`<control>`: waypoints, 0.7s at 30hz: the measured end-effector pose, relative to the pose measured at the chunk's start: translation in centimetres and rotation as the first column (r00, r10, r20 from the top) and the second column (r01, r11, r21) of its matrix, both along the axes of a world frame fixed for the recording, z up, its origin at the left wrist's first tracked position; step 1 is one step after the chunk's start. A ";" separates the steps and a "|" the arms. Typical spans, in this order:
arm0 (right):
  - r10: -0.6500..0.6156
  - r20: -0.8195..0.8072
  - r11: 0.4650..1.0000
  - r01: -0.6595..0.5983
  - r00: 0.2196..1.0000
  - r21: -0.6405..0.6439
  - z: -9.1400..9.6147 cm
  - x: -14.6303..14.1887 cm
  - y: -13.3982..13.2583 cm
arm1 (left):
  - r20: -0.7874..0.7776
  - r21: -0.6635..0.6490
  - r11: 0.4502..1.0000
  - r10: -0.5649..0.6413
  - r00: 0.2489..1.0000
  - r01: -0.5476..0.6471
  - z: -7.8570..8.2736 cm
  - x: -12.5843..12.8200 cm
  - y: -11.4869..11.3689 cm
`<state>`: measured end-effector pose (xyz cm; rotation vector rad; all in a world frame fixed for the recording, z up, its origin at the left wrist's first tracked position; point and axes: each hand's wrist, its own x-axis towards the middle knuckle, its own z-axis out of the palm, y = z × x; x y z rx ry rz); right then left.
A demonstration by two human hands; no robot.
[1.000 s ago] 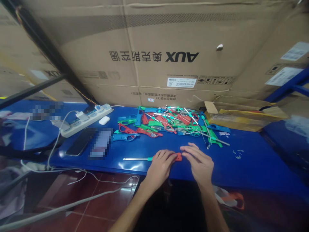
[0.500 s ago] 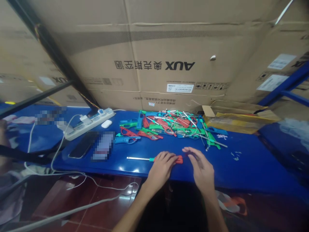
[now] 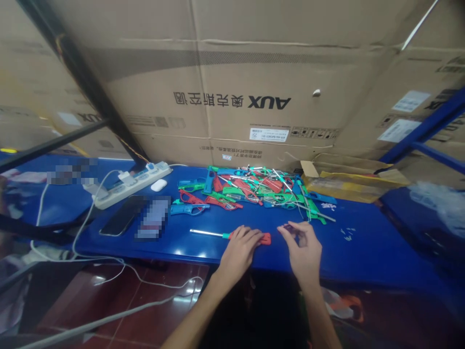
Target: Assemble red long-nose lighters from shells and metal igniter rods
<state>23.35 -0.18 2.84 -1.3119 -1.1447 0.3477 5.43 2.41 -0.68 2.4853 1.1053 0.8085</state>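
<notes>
Under my left hand (image 3: 242, 245) lies a red long-neck lighter (image 3: 266, 238), its silver tube (image 3: 207, 233) pointing left and a green collar at the tube's base. My fingers wrap over the handle and hide its middle. To the right, my right hand (image 3: 304, 245) is pinched at thumb and fingertips around a small dark piece (image 3: 288, 228), too small to name, just above the table and apart from the lighter. Behind both hands spreads a pile of red, green and blue lighters (image 3: 254, 189), some showing bare metal parts and wires.
A yellow-taped cardboard box (image 3: 356, 186) stands right of the pile, with small white bits (image 3: 348, 234) in front. On the left are a power strip (image 3: 134, 184), a white earbud case (image 3: 159, 185), a dark phone (image 3: 122, 215) and a blurred-out screen. Large cartons (image 3: 232, 68) wall the back.
My right hand has drawn its fingertips together on the small dark piece and turned slightly. The left hand still holds the lighter in place. The view has shifted a little.
</notes>
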 end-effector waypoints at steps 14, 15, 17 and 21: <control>-0.254 -0.005 0.966 0.254 0.967 0.042 -0.9 0.0 -2.1 | -0.047 0.145 0.989 0.008 0.999 -0.001 0.7 0.0 -0.6; -0.242 -0.005 0.967 0.242 0.970 0.073 -1.0 -0.1 -2.3 | -0.057 0.147 0.989 0.003 0.998 0.005 0.7 0.0 -0.6; -0.155 0.106 0.976 0.135 0.982 0.173 -0.7 -0.5 -2.6 | -0.075 0.137 0.991 0.005 0.997 0.006 0.6 -0.1 -0.6; -0.063 0.308 0.950 -0.038 0.949 0.311 0.7 -0.8 -2.5 | -0.090 0.099 0.995 0.034 0.995 -0.025 0.4 0.0 -0.5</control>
